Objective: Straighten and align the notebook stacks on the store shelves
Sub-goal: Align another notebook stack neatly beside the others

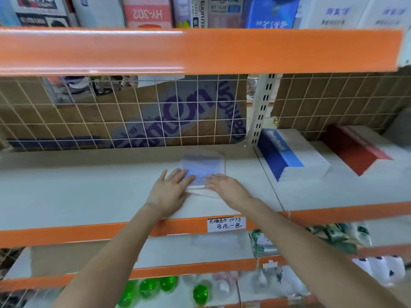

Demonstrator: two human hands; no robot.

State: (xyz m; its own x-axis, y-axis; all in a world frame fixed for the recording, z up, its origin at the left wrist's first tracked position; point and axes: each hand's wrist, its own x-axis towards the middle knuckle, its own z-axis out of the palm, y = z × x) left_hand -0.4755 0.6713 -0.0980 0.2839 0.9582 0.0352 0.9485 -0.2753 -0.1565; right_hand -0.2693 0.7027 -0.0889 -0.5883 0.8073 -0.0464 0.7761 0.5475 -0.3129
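Note:
A thin pack with a blue cover in clear wrap [203, 168] lies flat on the white shelf board [77, 187] at mid height. My left hand [170, 192] lies flat with straight fingers on the pack's near left corner. My right hand [226, 187] lies flat on its near right edge, fingers pointing left. A stack of blue-spined notebooks [289, 152] lies on the neighbouring shelf bay to the right. A red-spined stack [355, 147] lies further right, angled. The view is blurred.
An orange shelf beam [200, 50] crosses overhead with boxes standing above it. A wire grid [133, 114] with cardboard behind closes the back. A handwritten price label [226, 223] sticks to the orange front edge. Lower shelves hold green bottles [146, 287] and packets.

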